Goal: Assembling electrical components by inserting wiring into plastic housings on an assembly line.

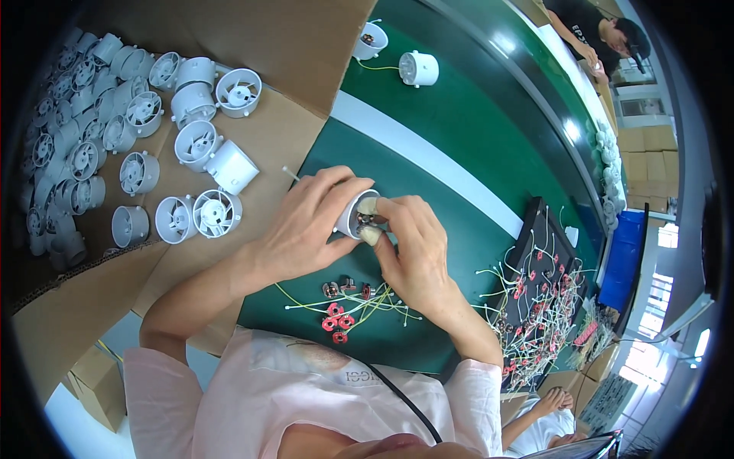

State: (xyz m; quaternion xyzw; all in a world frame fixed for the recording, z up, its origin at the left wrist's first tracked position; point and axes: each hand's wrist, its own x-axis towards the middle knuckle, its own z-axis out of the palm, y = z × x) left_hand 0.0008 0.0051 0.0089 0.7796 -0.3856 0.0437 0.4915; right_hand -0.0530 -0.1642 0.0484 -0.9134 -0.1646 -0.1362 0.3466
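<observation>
My left hand [306, 226] is wrapped round a white cylindrical fan housing [348, 220], its open end turned to the right. My right hand [419, 249], with pale covers on thumb and forefinger, pinches a small motor coil [365, 219] at the mouth of that housing. Fingers hide much of the coil, so I cannot tell how deep it sits. A thin pale wire end [290, 174] sticks out beyond my left knuckles. Just below my hands, several loose motor coils [335, 317] with red faces and pale wires lie on the green table [267, 312].
On the left, a large cardboard box [298, 126] holds many white fan housings [193, 145]. A black tray [527, 222] heaped with wired coils stands right. Beyond a pale strip, a green conveyor [474, 99] carries a housing [418, 69]. Other people work at far right and lower right.
</observation>
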